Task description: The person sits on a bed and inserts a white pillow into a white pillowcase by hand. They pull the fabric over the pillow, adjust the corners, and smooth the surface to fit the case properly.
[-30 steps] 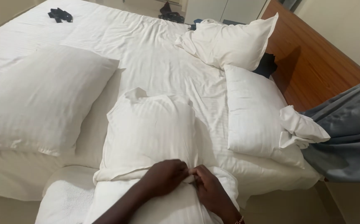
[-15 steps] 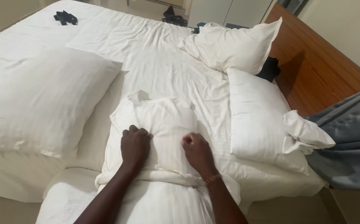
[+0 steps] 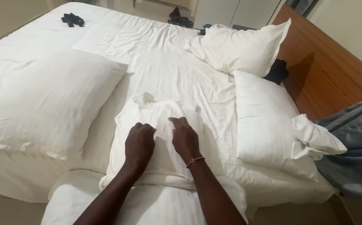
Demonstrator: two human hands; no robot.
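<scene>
Your left hand (image 3: 139, 143) is a loose fist, your right hand (image 3: 184, 137) half open; both press the pillow (image 3: 156, 114) flat, holding nothing, bed (image 3: 156, 58) at 12 o'clock.

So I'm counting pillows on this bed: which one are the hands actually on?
The middle pillow at the bed's near edge: both the left hand and right hand press on it. The other three lie untouched.

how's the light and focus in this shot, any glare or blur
Head view: soft, even indoor light, no glare; the white bedding looks a little washed out; a faint shadow lies beside the left pillow; both hands, left and right, are sharp, without motion blur.
</scene>
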